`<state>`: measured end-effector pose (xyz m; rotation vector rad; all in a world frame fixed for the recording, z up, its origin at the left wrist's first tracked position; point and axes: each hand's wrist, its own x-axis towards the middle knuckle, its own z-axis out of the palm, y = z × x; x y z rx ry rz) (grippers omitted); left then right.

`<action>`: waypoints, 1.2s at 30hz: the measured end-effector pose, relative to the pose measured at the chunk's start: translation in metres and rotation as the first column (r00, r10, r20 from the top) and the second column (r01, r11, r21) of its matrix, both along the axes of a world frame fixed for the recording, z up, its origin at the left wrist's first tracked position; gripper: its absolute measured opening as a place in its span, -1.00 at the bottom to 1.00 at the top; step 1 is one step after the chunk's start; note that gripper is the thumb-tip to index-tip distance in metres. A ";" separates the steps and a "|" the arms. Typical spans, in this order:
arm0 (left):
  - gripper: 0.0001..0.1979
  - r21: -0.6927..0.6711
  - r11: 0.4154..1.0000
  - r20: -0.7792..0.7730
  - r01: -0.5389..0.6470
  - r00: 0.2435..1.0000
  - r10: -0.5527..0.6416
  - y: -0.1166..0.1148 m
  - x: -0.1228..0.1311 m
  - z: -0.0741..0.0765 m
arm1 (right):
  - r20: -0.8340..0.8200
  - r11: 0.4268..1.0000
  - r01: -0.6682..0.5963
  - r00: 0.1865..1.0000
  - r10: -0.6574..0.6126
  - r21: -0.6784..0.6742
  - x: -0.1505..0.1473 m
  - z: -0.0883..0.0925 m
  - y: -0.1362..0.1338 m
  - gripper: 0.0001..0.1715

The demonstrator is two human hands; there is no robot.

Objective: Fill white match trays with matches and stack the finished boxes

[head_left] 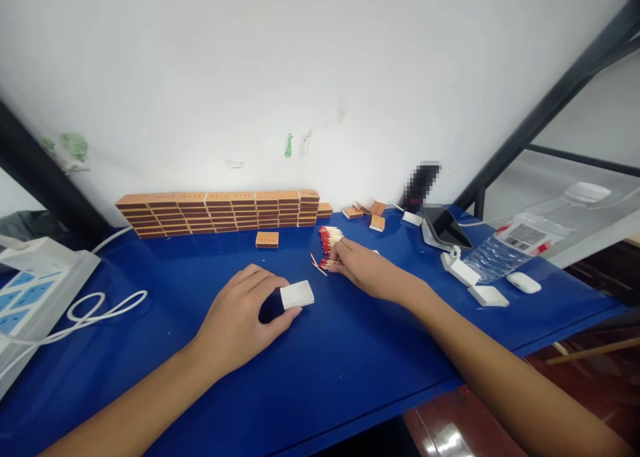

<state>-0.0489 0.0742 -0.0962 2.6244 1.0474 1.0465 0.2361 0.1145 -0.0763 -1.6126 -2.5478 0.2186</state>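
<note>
My left hand (pixel 245 313) grips a small white matchbox tray (pixel 298 295) between thumb and fingers, just above the blue tabletop. The inside of the tray cannot be made out. Further right, my right hand (pixel 367 270) has its fingertips pinched on a few red-tipped matches (pixel 327 263) at the near side of a match pile (pixel 330 239). The fingers hide part of that pile. A couple of loose matches (pixel 318 265) lie to its left. Beyond my left hand sits a single orange matchbox (pixel 267 239).
Stacked matchboxes (pixel 220 213) line the wall. Loose matchboxes (pixel 377 223) lie behind the pile. At right are a phone on a stand (pixel 447 227), white trays (pixel 489 295), a white earbud case (pixel 523 282) and a plastic bottle (pixel 520 240). A power strip (pixel 35 297) with cables stands left.
</note>
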 end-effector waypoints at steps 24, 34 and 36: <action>-0.78 -0.042 0.995 -0.084 -0.089 0.993 0.085 0.008 -0.004 -0.006 | -0.195 0.941 -0.338 0.924 0.328 -0.015 -0.034 0.024 -0.015 -0.89; -0.79 -0.042 0.998 -0.089 -0.056 0.995 0.052 0.009 -0.004 -0.004 | -0.167 0.923 -0.372 0.920 0.353 -0.096 -0.063 0.024 -0.022 -0.91; -0.78 -0.051 0.997 -0.086 -0.054 0.995 0.050 0.009 -0.004 -0.003 | -0.246 0.928 -0.345 0.920 0.305 -0.140 -0.056 0.026 -0.020 -0.89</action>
